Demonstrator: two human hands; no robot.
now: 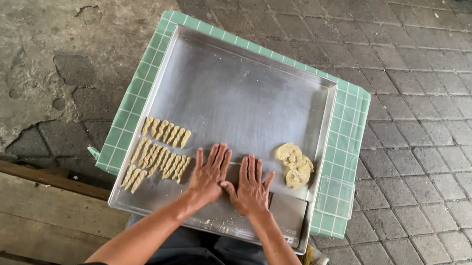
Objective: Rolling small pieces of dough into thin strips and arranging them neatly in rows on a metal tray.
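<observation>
Nearest are two forearms leading to the left hand [209, 173] and right hand [251, 185], both flat, palms down, fingers spread, side by side and touching at the thumbs on the tray [237, 83]. Whether any dough lies under them cannot be told; neither hand clasps anything. One dough lump [295, 164] sits just right of the right hand. Left of the left hand lie three rows of twists [160, 157]: about six, eight and three. One metal scraper [288, 210] rests at the tray's near right corner. The tray's far half is bare metal. A green checked cloth [347, 130] shows past its left, far and right edges.
</observation>
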